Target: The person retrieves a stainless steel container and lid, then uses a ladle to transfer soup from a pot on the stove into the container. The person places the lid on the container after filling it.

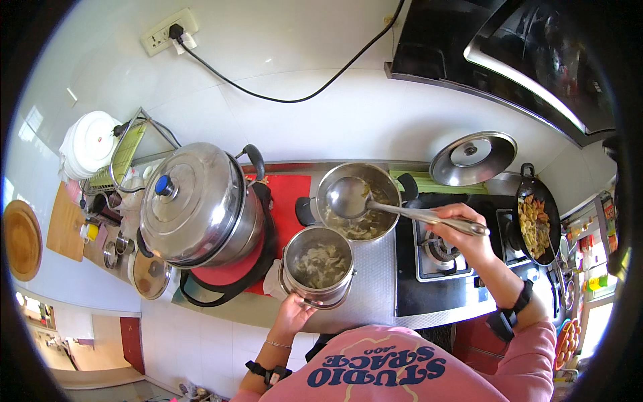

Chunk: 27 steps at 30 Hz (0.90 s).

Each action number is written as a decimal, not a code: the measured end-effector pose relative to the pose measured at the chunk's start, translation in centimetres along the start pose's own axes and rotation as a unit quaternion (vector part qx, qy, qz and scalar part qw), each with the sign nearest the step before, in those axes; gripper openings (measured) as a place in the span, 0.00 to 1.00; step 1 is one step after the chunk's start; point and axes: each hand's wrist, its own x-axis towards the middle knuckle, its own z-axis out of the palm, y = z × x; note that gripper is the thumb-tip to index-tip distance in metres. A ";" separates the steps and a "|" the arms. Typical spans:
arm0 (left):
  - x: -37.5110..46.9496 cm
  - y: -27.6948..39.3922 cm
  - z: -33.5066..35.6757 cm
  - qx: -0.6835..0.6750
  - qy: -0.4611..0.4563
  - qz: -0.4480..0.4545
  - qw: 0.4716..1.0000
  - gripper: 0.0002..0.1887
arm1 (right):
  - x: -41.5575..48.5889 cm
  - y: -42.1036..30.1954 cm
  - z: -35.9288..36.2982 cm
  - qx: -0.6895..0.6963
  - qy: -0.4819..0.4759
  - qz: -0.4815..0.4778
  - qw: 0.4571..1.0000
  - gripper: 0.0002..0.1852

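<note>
My right hand (464,231) grips the long handle of a stainless steel ladle (346,197). The ladle's bowl is over the steel pot (380,173), which holds broth with pale shreds. It looks to have some liquid in it. Just in front of that pot is a smaller steel pail (314,295) with a wire bail, filled with similar shreds in broth. My left hand (295,315) holds this pail low on its near side, fingers at the bail; part of the grip is hidden. A white cloth (274,281) lies against the pail's left side.
A large lidded steamer pot (201,211) stands to the left by a red mat (291,216). On the right are a gas burner (442,251) and a wok (526,188) of cooked food. A steel lid (472,158) leans on the wall. The range hood (437,60) overhangs the stove.
</note>
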 end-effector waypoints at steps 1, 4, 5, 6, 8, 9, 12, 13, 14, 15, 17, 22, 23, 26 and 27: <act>0.0 0.0 -0.1 -0.010 -0.014 -0.001 1.000 0.19 | 0.7 0.9 0.0 -0.035 0.002 -0.008 0.999 0.10; -0.3 0.0 0.0 -0.029 -0.071 -0.001 0.997 0.20 | 2.3 4.0 0.6 -0.158 -0.002 -0.111 0.981 0.08; -0.4 0.0 0.1 -0.017 -0.042 0.000 0.999 0.20 | 2.7 4.8 0.8 -0.244 -0.017 -0.181 0.953 0.08; -0.7 -0.1 0.3 -0.004 -0.013 0.001 1.000 0.20 | 2.7 5.7 1.3 -0.252 -0.029 -0.192 0.948 0.10; -1.1 0.0 0.9 0.013 -0.003 0.009 1.000 0.22 | 3.0 7.2 2.3 -0.261 -0.051 -0.238 0.934 0.12; -1.4 0.1 1.2 0.026 0.013 0.008 1.000 0.22 | 2.9 7.7 2.8 -0.266 -0.064 -0.232 0.933 0.13; -1.8 0.0 2.1 0.052 0.037 0.013 0.998 0.20 | 2.7 8.8 4.0 -0.236 -0.071 -0.218 0.944 0.14; -1.9 -0.1 2.3 0.054 0.052 0.013 0.997 0.18 | 2.6 9.0 4.2 -0.234 -0.066 -0.216 0.946 0.13; -1.9 -0.1 2.5 0.047 0.035 0.019 0.998 0.16 | 2.5 9.1 4.4 -0.216 -0.052 -0.150 0.963 0.13; -1.9 -0.1 2.6 0.052 0.053 0.012 0.997 0.16 | 2.4 9.1 4.4 -0.201 -0.038 -0.078 0.976 0.13; -1.8 -0.1 2.5 0.045 0.025 0.008 0.999 0.14 | 2.3 9.0 4.3 -0.063 -0.008 0.042 0.997 0.12; -1.4 -0.3 1.5 0.047 0.028 0.010 0.998 0.19 | 2.2 7.3 2.8 0.157 0.027 0.153 0.975 0.12; -1.3 -0.4 1.3 0.046 0.006 0.010 0.999 0.23 | 2.1 6.7 2.4 0.143 0.032 0.162 0.976 0.12; -0.9 -0.5 1.1 0.037 0.011 0.007 0.999 0.23 | 2.2 4.8 1.4 0.144 0.033 0.157 0.977 0.11; -0.8 -0.6 1.1 0.042 0.022 0.002 0.999 0.23 | 2.2 4.0 1.1 0.142 0.031 0.152 0.978 0.11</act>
